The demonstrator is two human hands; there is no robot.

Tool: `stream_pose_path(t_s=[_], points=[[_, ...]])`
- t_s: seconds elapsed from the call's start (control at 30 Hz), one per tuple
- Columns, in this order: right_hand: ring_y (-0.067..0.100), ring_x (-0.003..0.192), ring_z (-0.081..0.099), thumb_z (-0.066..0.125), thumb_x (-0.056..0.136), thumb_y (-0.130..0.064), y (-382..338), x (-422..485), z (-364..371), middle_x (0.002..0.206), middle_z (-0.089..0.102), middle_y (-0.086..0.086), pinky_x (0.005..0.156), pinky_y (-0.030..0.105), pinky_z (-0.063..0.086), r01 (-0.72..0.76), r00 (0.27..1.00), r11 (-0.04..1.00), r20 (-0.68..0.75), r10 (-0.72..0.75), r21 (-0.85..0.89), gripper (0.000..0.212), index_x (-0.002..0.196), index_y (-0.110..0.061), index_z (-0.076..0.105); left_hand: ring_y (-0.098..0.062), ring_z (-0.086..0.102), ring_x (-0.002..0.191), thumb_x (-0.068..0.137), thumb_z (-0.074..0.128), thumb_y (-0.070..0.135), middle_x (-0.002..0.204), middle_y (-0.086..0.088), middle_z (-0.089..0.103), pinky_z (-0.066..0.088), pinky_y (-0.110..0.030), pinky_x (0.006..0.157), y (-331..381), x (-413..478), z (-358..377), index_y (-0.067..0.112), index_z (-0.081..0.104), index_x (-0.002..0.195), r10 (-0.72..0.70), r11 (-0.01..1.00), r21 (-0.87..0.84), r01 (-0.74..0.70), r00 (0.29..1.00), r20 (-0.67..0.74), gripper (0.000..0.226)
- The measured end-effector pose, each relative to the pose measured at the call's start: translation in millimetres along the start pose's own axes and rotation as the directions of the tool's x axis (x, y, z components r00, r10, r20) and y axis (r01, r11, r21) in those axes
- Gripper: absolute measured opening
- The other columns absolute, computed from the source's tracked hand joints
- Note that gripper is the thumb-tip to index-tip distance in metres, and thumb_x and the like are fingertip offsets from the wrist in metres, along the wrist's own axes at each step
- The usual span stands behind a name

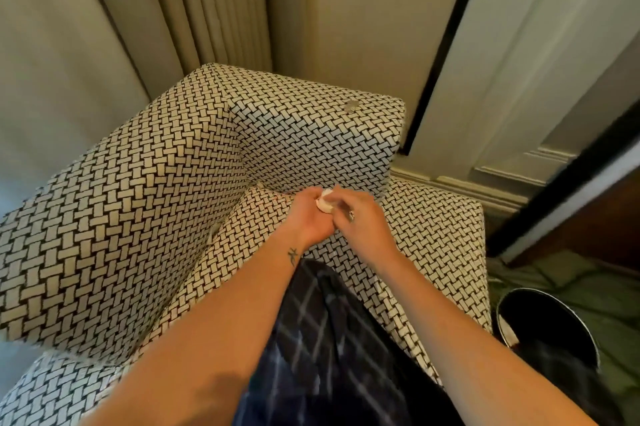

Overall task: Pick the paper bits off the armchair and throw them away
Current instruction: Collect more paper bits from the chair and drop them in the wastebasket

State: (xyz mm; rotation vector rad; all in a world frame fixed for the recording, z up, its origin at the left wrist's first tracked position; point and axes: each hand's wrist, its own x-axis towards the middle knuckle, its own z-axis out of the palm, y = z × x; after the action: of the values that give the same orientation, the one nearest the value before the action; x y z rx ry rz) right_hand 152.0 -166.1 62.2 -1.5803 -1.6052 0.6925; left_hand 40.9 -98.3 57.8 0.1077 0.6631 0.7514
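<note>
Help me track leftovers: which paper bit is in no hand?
The grey scrap lying free on the armchair's top; the white wad is gripped between the left hand and right hand.

I take this for a furnished room in a home or hotel. There is an upholstered, woven-pattern armchair [138, 218] with pleated curtains [194, 3] behind it. A white panelled door [512, 62] stands to its right, and a dark waste bin [540, 318] sits on patterned carpet [571, 273] beside it.
</note>
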Motion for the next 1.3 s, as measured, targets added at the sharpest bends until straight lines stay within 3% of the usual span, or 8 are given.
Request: stream_pose_path(t_s=[0.1, 0.23, 0.57, 0.67, 1.0, 1.17, 1.23, 1.3], points=[[0.009, 0.120, 0.051, 0.065, 0.094, -0.014, 19.8, -23.2, -41.5, 0.132, 0.059, -0.003, 0.108, 0.027, 0.043, -0.043, 0.990, 0.999, -0.136, 0.040, -0.022, 0.027, 0.117, -0.028, 0.069, -0.019, 0.057, 0.092, 0.107, 0.037, 0.020, 0.108, -0.017, 0.057, 0.050, -0.029, 0.099, -42.6, 8.8, 29.1, -0.009, 0.048, 0.128, -0.075, 0.997, 0.021, 0.074, 0.996, 0.041, 0.037], [0.007, 0.111, 0.057, 0.065, 0.094, -0.010, 52.3, -57.9, -97.2, 0.120, 0.065, -0.009, 0.095, 0.019, 0.045, -0.122, 0.957, 0.992, -0.262, 0.126, 0.031, 0.025, 0.111, -0.028, 0.070, -0.020, 0.045, 0.138, 0.100, 0.048, 0.017, 0.148, -0.019, 0.048, 0.040, -0.038, 0.117, -105.9, 25.7, 61.1, -0.009, 0.042, 0.145, -0.209, 0.978, 0.037, 0.206, 0.971, 0.117, 0.052], [0.004, 0.099, 0.065, 0.064, 0.094, -0.004, 162.1, -141.7, -201.0, 0.108, 0.071, -0.007, 0.086, 0.021, 0.051, -0.249, 0.790, 0.941, -0.515, 0.333, 0.228, 0.025, 0.109, -0.021, 0.073, -0.025, 0.063, 0.103, 0.105, 0.046, 0.022, 0.121, -0.018, 0.064, 0.050, -0.035, 0.102, -267.7, 83.6, 114.7, 0.000, 0.052, 0.140, -0.298, 0.916, 0.296, 0.270, 0.953, 0.051, 0.042], [0.004, 0.096, 0.066, 0.063, 0.097, -0.012, 202.9, -157.6, -221.1, 0.106, 0.073, -0.008, 0.083, 0.022, 0.052, -0.276, 0.717, 0.919, -0.576, 0.393, 0.282, 0.021, 0.111, -0.023, 0.075, -0.029, 0.061, 0.114, 0.102, 0.052, 0.020, 0.131, -0.020, 0.063, 0.046, -0.039, 0.111, -306.5, 108.1, 123.3, 0.002, 0.056, 0.138, -0.323, 0.879, 0.375, 0.293, 0.946, 0.020, 0.041], [0.001, 0.099, 0.065, 0.059, 0.093, -0.001, 323.8, -201.0, -245.5, 0.100, 0.071, -0.016, 0.089, 0.021, 0.050, -0.458, 0.538, 0.783, -0.570, 0.621, 0.420, 0.031, 0.099, -0.027, 0.074, -0.034, 0.062, 0.119, 0.101, 0.050, 0.021, 0.124, -0.017, 0.068, 0.041, -0.049, 0.115, -405.5, 185.8, 115.5, 0.007, 0.067, 0.120, -0.359, 0.722, 0.597, 0.349, 0.927, -0.109, 0.029], [0.008, 0.102, 0.065, 0.054, 0.094, -0.002, 371.8, -214.4, -247.8, 0.107, 0.071, -0.008, 0.090, 0.020, 0.047, -0.572, 0.506, 0.684, -0.461, 0.729, 0.453, 0.030, 0.110, -0.016, 0.076, -0.028, 0.064, 0.098, 0.097, 0.054, 0.022, 0.109, -0.011, 0.068, 0.051, -0.045, 0.090, -437.3, 213.8, 104.5, 0.012, 0.067, 0.105, -0.388, 0.638, 0.637, 0.432, 0.895, -0.219, 0.018], [0.008, 0.104, 0.061, 0.049, 0.096, 0.000, 380.6, -218.8, -249.5, 0.110, 0.069, -0.004, 0.092, 0.017, 0.041, -0.619, 0.484, 0.641, -0.422, 0.766, 0.454, 0.033, 0.114, -0.012, 0.074, -0.029, 0.060, 0.106, 0.097, 0.052, 0.030, 0.126, -0.012, 0.058, 0.047, -0.045, 0.088, -445.7, 218.7, 101.0, 0.014, 0.060, 0.115, -0.378, 0.604, 0.642, 0.471, 0.879, -0.290, 0.025], [0.010, 0.098, 0.060, 0.043, 0.097, 0.003, 385.5, -223.4, -252.3, 0.109, 0.069, 0.000, 0.089, 0.016, 0.041, -0.646, 0.468, 0.621, -0.412, 0.781, 0.443, 0.038, 0.117, -0.008, 0.073, -0.034, 0.048, 0.131, 0.101, 0.048, 0.036, 0.145, -0.014, 0.045, 0.040, -0.053, 0.102, -452.0, 217.6, 98.2, 0.015, 0.049, 0.142, -0.380, 0.596, 0.628, 0.500, 0.865, -0.328, 0.046]])
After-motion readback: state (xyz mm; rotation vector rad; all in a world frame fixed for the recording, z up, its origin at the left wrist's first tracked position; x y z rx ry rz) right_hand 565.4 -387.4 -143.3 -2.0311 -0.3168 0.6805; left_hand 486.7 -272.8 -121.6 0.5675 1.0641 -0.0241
